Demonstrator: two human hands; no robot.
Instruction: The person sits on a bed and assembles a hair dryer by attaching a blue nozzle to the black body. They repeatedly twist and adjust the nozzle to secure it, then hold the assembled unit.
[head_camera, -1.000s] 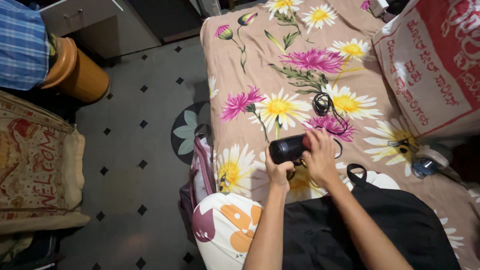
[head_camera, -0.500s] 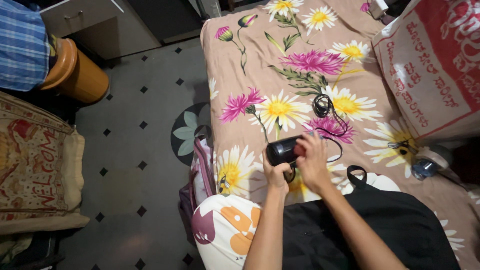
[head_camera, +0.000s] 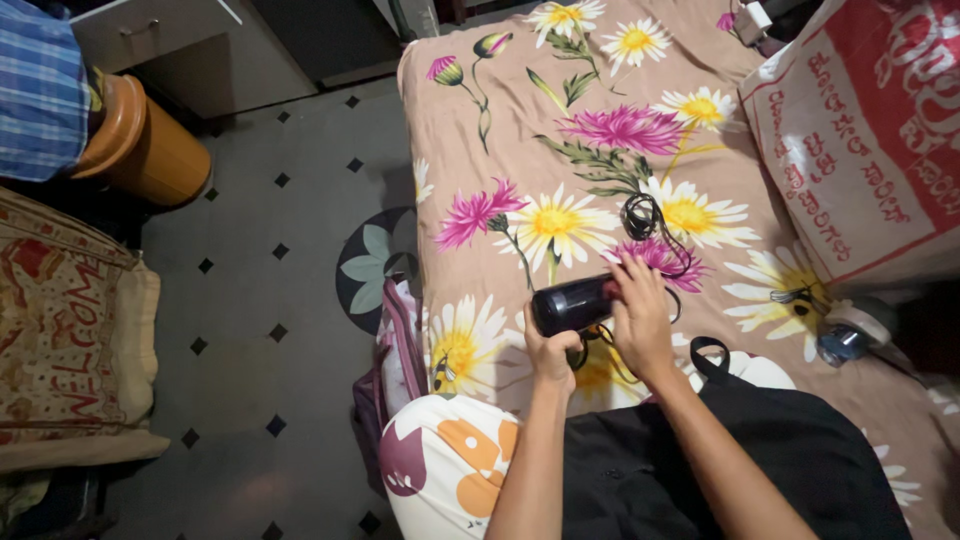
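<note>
Near the frame's centre, both hands gripped the black device (head_camera: 572, 303): the left hand (head_camera: 549, 352) underneath, while the right hand (head_camera: 640, 318) had slid over its end, covering more than before.

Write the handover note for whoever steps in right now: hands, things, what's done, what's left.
Left hand: grips the dark hair dryer from below, over the floral bedsheet.
Right hand: fingers wrapped over the dryer's rear end.
Black cord: a loose coil on the sheet beyond the hands, another loop hanging under the dryer.
Black bag: on the lap, beside the hands.
Done: dryer picked up.
Left: cord not yet gathered; dryer not put away.
</note>
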